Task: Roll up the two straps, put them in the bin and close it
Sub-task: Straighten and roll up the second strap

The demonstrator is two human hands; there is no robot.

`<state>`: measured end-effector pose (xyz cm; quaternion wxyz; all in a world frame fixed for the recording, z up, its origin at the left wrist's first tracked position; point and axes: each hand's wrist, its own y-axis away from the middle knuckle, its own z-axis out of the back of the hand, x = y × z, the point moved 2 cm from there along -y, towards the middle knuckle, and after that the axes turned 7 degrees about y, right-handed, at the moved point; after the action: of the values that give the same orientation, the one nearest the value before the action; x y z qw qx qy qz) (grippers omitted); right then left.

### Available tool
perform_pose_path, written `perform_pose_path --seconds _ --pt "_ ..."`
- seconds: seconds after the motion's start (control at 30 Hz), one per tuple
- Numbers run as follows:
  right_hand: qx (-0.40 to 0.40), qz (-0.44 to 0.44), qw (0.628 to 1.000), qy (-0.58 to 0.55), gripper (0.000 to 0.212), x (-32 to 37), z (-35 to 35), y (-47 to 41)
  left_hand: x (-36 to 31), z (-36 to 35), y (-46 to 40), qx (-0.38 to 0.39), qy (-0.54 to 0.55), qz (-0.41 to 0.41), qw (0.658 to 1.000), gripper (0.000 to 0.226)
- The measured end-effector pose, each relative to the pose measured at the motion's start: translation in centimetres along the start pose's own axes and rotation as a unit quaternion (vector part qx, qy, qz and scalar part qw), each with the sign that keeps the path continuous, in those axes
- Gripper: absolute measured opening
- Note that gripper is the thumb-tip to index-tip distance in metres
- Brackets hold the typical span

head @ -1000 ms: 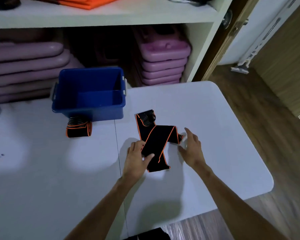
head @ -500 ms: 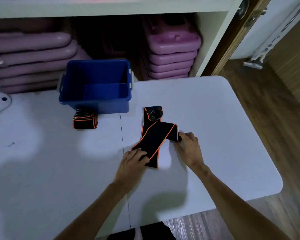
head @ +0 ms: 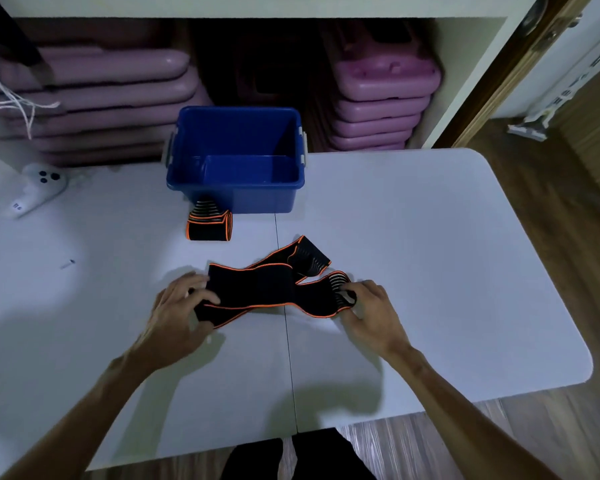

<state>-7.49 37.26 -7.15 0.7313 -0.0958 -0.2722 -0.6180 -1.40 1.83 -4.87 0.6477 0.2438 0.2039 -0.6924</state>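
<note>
A black strap with orange edging (head: 267,289) lies loose and folded across the middle of the white table (head: 430,254). My left hand (head: 179,311) grips its left end. My right hand (head: 369,311) pinches its right end, where grey ribbing shows. A second strap (head: 209,225), rolled into a short bundle, rests against the front of the blue bin (head: 236,199). The bin stands open at the back of the table with nothing visible inside. No lid is in view.
A white controller (head: 37,188) lies at the table's far left. Stacked purple cases (head: 378,102) fill the shelf behind the bin. White cords (head: 4,95) hang at the upper left. The table's right edge drops to wooden floor (head: 568,202).
The loose strap has been turned from upright to lying sideways across the table. Both hands now hold its ends, left and right, and the view has tilted down.
</note>
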Motion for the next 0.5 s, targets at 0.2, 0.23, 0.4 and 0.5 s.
perform_pose_path --seconds 0.2,0.23,0.4,0.5 --pt "-0.033 -0.048 0.992 -0.115 0.034 -0.7 1.5 -0.1 -1.1 -1.6 -4.7 -0.02 -0.039 0.147 0.988 0.053" --pt "-0.041 -0.068 0.99 -0.117 0.029 -0.6 1.6 -0.5 -1.6 -1.9 -5.3 -0.007 -0.061 0.162 0.985 0.053" --pt "-0.042 -0.14 0.986 -0.075 0.026 -0.7 1.6 -2.1 -3.9 -1.7 -5.3 -0.093 0.014 0.166 0.982 0.02" --pt "-0.083 -0.169 0.98 -0.06 0.026 -2.4 2.9 -2.2 -4.9 -1.2 -2.7 -0.105 0.093 0.206 0.968 0.015"
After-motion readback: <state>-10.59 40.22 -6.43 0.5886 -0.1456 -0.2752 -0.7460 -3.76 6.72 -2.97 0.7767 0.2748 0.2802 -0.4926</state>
